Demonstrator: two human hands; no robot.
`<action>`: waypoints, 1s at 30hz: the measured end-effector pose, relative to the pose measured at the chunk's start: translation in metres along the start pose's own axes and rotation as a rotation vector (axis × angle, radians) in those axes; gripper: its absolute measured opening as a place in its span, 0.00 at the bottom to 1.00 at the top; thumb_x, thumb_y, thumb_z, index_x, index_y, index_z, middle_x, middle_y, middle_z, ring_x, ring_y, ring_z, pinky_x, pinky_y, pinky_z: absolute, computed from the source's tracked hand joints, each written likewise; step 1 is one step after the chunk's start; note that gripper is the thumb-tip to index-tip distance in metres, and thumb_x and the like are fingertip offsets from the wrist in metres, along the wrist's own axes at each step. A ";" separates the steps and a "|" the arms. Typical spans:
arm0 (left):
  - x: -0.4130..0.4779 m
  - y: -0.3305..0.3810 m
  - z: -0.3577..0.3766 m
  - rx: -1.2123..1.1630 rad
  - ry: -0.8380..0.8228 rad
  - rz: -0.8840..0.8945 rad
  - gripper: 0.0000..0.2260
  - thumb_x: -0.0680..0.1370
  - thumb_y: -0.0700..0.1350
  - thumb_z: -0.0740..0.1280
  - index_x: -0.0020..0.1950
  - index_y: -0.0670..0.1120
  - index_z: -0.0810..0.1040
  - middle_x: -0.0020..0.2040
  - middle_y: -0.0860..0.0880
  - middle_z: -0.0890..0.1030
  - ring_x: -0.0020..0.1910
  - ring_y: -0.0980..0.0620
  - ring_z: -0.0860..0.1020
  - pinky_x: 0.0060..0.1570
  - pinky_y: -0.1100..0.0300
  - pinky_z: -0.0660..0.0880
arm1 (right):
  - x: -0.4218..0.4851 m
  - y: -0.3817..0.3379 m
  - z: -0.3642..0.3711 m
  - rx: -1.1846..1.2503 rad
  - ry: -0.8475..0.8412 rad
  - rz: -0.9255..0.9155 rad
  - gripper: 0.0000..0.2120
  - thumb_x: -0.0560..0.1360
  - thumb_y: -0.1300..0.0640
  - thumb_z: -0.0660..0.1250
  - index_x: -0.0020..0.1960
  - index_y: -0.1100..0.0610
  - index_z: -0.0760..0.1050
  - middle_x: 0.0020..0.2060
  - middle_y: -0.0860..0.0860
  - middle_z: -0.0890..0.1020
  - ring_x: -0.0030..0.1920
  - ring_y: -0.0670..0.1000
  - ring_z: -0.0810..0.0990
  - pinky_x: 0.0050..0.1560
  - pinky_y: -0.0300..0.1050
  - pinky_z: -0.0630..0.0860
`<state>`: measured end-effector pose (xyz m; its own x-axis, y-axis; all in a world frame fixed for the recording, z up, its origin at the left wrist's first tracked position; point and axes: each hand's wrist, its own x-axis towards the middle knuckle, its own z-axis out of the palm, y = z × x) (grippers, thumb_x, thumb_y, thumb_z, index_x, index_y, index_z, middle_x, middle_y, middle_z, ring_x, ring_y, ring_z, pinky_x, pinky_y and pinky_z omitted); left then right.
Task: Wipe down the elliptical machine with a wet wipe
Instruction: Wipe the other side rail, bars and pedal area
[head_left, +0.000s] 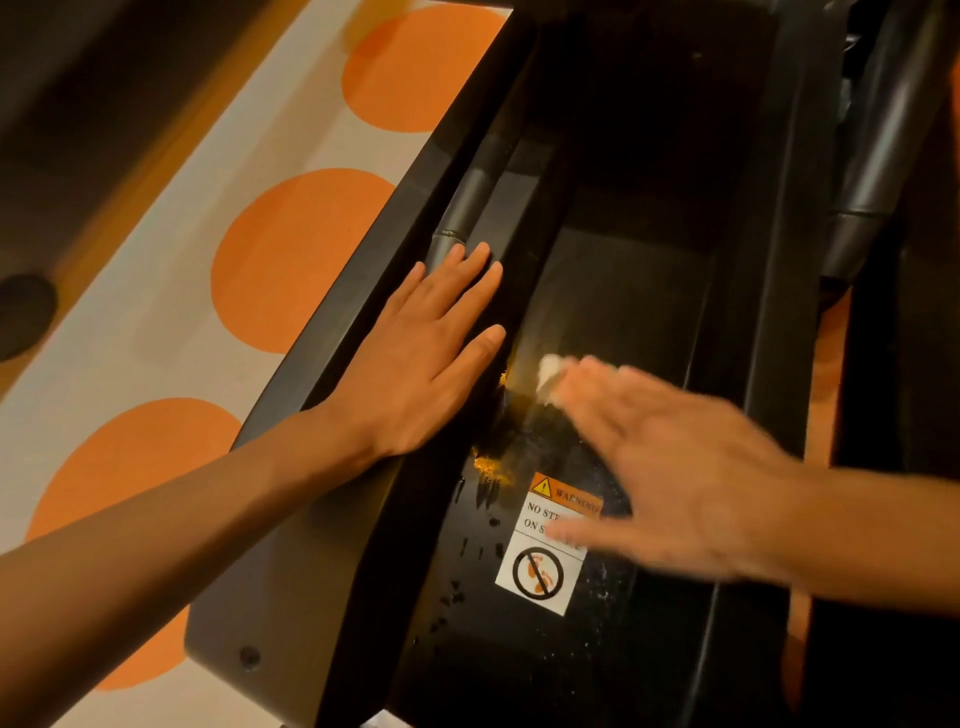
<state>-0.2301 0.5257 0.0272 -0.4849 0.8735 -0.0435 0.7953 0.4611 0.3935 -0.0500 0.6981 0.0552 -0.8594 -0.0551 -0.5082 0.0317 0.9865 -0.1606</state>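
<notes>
The elliptical machine's black rear base (649, 312) fills the middle of the view, a long sunken shroud with raised side rails. My left hand (431, 353) lies flat with straight fingers on the left rail. My right hand (670, 462), blurred by motion, presses a small white wet wipe (548, 371) under its fingertips against the shroud's inner left slope. Wet streaks and orange glints mark the surface just below the wipe. A white and orange warning sticker (545, 566) sits on the shroud, partly covered by my right thumb.
A black tube arm (462, 213) runs along the left rail beyond my left fingers, and another black tube (872, 156) stands at the right. The floor at the left is white with big orange circles (291, 260). A bolt (249, 657) sits on the near left corner.
</notes>
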 end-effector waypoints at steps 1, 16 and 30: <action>0.000 0.000 0.000 -0.006 0.005 -0.001 0.31 0.85 0.61 0.44 0.85 0.49 0.55 0.86 0.53 0.51 0.84 0.57 0.45 0.82 0.53 0.38 | 0.010 0.015 -0.005 0.009 0.076 0.059 0.56 0.66 0.15 0.38 0.82 0.49 0.32 0.82 0.50 0.38 0.82 0.52 0.40 0.81 0.52 0.48; 0.000 0.001 0.000 -0.022 0.009 -0.002 0.31 0.85 0.61 0.44 0.85 0.48 0.56 0.85 0.52 0.52 0.84 0.57 0.45 0.82 0.53 0.39 | -0.009 -0.021 0.008 -0.006 -0.062 -0.137 0.55 0.69 0.16 0.39 0.80 0.52 0.25 0.77 0.50 0.26 0.78 0.51 0.26 0.76 0.47 0.28; -0.002 0.001 -0.002 0.017 0.018 0.008 0.32 0.84 0.62 0.47 0.85 0.48 0.53 0.86 0.51 0.50 0.84 0.55 0.44 0.81 0.58 0.37 | -0.024 -0.034 0.033 -0.022 0.099 0.171 0.67 0.69 0.16 0.46 0.74 0.79 0.56 0.74 0.76 0.57 0.76 0.72 0.62 0.79 0.58 0.50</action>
<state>-0.2292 0.5241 0.0290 -0.4848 0.8743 -0.0241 0.8052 0.4569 0.3779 -0.0139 0.6612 0.0450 -0.8883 0.1280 -0.4411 0.1713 0.9834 -0.0597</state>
